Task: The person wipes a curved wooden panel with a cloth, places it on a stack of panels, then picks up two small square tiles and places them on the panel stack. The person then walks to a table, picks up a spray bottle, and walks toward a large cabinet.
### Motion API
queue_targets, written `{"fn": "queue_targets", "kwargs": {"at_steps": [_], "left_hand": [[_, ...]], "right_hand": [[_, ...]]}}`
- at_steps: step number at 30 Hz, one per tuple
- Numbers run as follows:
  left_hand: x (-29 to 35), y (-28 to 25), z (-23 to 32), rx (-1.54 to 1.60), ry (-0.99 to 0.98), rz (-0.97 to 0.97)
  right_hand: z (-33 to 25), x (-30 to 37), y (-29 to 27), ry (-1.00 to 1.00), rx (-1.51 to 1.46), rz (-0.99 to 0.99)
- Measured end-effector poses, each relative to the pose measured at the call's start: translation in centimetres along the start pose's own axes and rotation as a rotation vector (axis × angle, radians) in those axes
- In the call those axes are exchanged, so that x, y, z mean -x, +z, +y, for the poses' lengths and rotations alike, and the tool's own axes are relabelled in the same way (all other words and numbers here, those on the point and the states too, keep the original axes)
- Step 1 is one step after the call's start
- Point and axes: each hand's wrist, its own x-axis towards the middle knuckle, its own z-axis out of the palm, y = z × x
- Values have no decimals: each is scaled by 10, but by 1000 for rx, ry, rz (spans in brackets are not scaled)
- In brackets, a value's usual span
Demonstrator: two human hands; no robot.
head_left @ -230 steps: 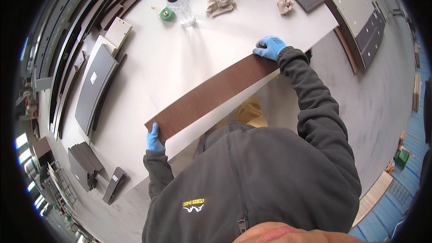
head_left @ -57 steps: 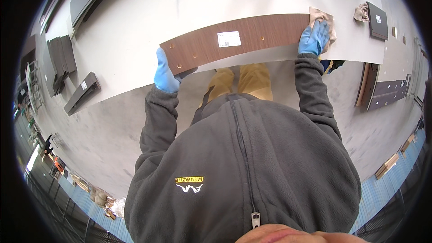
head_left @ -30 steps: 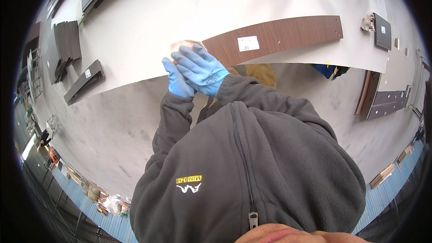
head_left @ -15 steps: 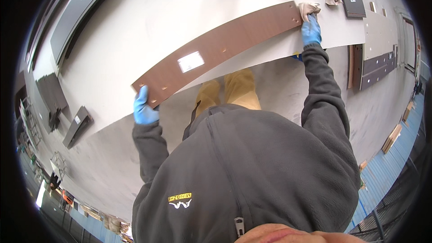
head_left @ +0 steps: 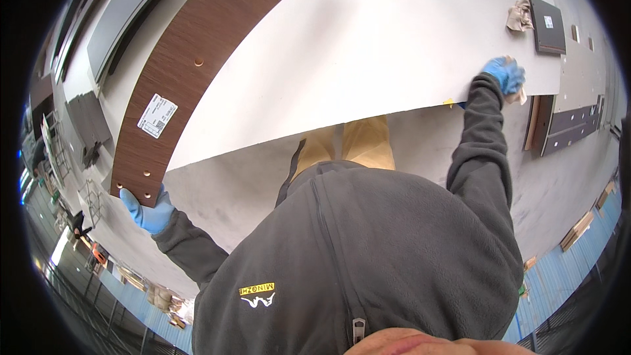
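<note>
In a blue glove, my left hand [head_left: 150,213] grips the near end of a long brown wood-grain board [head_left: 172,85]. The board carries a white label [head_left: 158,116] and several drilled holes. It slants from my hand up past the top edge of the view, over the white tabletop [head_left: 315,72]. My right hand [head_left: 505,76], gloved in blue too, is away from the board, over the right part of the table. It is closed on a beige cloth [head_left: 516,96], which hangs out beneath its fingers.
A dark grey panel [head_left: 547,24] with a second crumpled cloth [head_left: 520,15] lies at the far right. Grey panels [head_left: 125,16] stand at the far left, with dark boards [head_left: 87,125] below them. More stacked panels [head_left: 565,121] are beyond the table's right end.
The board has swung from lying across in front of me to pointing away at the left. My right hand has left its end and moved right with the cloth. My left hand moved left and nearer.
</note>
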Motion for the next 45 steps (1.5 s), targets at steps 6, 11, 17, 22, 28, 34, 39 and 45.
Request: {"fn": "queue_targets", "kwargs": {"at_steps": [6, 11, 17, 22, 28, 34, 39, 45], "left_hand": [[35, -71, 21, 72, -7, 84], [76, -134, 54, -340, 193, 194], [76, -176, 62, -52, 201, 294], [55, -165, 41, -33, 227, 415], [56, -92, 17, -126, 324, 541], [56, -20, 3, -112, 299, 668], [53, 9, -4, -14, 253, 700], [28, 27, -14, -373, 358, 643]], "right_hand": [[-190, 160, -138, -770, -201, 86], [-302, 423, -319, -1560, -666, 142], [-294, 414, -327, -1447, -1853, -838], [-329, 175, -281, -1083, -1454, -212], [-481, -97, -199, -722, -438, -23], [-523, -175, -145, -671, -443, -520], [-478, -168, -124, -635, -1004, -273], [-419, -137, -106, -377, -1585, -443]]}}
